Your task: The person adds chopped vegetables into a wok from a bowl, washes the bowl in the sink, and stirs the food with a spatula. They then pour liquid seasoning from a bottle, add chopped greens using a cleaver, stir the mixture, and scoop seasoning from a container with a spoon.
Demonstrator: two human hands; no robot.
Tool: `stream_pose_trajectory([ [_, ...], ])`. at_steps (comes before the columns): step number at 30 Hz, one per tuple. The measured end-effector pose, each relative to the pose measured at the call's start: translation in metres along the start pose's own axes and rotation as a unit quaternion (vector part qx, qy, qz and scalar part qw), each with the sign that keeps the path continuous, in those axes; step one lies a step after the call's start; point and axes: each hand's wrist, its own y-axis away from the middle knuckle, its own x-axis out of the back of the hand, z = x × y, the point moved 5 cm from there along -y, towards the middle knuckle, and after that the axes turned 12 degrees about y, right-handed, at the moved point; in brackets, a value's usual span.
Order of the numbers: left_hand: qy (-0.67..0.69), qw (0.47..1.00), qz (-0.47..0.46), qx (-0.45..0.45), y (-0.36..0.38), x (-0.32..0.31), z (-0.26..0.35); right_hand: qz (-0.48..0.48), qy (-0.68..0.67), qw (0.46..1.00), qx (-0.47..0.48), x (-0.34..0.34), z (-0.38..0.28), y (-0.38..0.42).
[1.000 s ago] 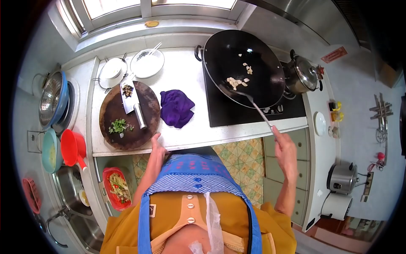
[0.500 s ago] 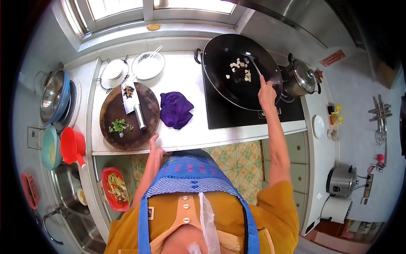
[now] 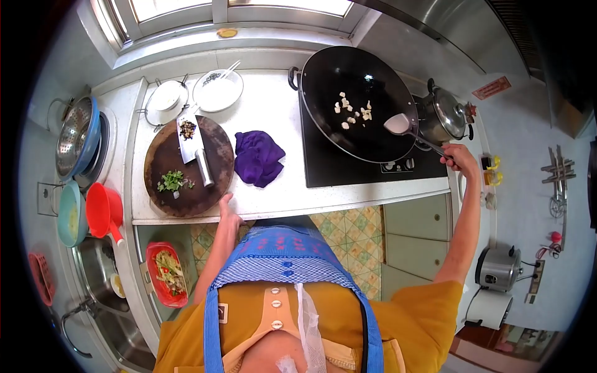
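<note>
My right hand (image 3: 461,159) is closed round the handle of a metal spatula (image 3: 398,124), whose blade is over the right side of the black wok (image 3: 342,68). Pale chopped pieces (image 3: 351,119) lie in the middle of the wok. At the counter's front edge, my left hand (image 3: 229,212) rests beside the round chopping board (image 3: 217,146), its fingers partly visible. On the board lie a cleaver (image 3: 202,166) with dark chopped bits on its blade, and chopped greens (image 3: 171,181).
A purple cloth (image 3: 258,158) lies between board and cooktop (image 3: 348,177). Behind are a white bowl (image 3: 217,96) with chopsticks and a small bowl (image 3: 166,96). A lidded pot (image 3: 444,115) stands right of the wok. A red dipper (image 3: 102,208) is at left.
My right hand has moved right and toward me, drawing the spatula from the wok's middle to its right side. The pale pieces have shifted. My left hand stays at the counter edge.
</note>
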Motion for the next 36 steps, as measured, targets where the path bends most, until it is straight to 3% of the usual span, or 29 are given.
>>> stream_pose_trajectory([
  [3,-0.006,1.000,0.013,-0.008,0.005,-0.001,0.000,-0.073,0.009,0.997,-0.017,-0.012,0.002,-0.016],
  [6,-0.004,1.000,0.011,-0.014,0.003,-0.002,0.000,-0.104,0.017,0.987,0.122,-0.054,-0.019,-0.033],
  [10,0.043,0.999,-0.028,0.008,-0.003,-0.003,-0.001,-0.139,0.040,0.986,0.077,-0.027,-0.041,-0.006],
  [13,0.018,1.000,-0.011,-0.010,0.011,-0.005,-0.001,-0.190,0.126,0.973,0.036,0.006,-0.045,0.018],
  [16,0.014,0.999,0.021,-0.021,0.020,-0.006,-0.002,-0.258,0.152,0.954,0.018,-0.003,-0.045,0.025],
  [19,0.008,0.999,0.027,-0.015,0.023,-0.008,-0.002,-0.256,0.179,0.943,0.112,-0.049,-0.051,0.005],
  [20,0.013,0.999,0.030,-0.016,0.021,-0.008,-0.003,-0.229,0.107,0.960,0.120,-0.067,-0.062,0.004],
  [21,0.016,1.000,-0.025,0.000,0.015,-0.012,-0.005,-0.205,0.037,0.969,0.130,-0.084,-0.070,0.002],
  [22,0.026,0.997,-0.077,0.008,0.008,-0.012,-0.003,-0.221,0.068,0.955,0.184,-0.097,-0.076,-0.005],
  [24,0.042,0.989,-0.138,-0.043,-0.014,-0.013,-0.001,-0.153,0.063,0.972,0.167,-0.094,-0.081,0.002],
  [25,0.079,0.987,-0.141,-0.017,-0.014,-0.014,-0.004,-0.173,0.034,0.968,0.179,-0.094,-0.081,0.000],
  [27,0.114,0.988,-0.100,-0.025,-0.064,0.006,-0.007,-0.129,-0.018,0.975,0.178,-0.099,-0.079,-0.014],
  [28,0.146,0.984,-0.087,-0.044,-0.060,0.012,-0.006,-0.108,-0.021,0.978,0.178,-0.107,-0.078,-0.029],
  [31,0.209,0.966,0.088,-0.124,-0.019,0.008,-0.006,-0.083,-0.032,0.976,0.198,-0.133,-0.082,-0.057],
  [32,0.185,0.970,0.093,-0.127,0.023,0.000,-0.004,-0.100,-0.020,0.974,0.200,-0.139,-0.079,-0.067],
  [33,0.133,0.973,0.136,-0.129,0.028,0.004,-0.002,-0.094,-0.004,0.981,0.172,-0.140,-0.074,-0.067],
  [36,0.132,0.976,0.119,-0.128,0.021,0.004,-0.002,-0.119,0.064,0.980,0.143,-0.126,-0.049,-0.069],
])
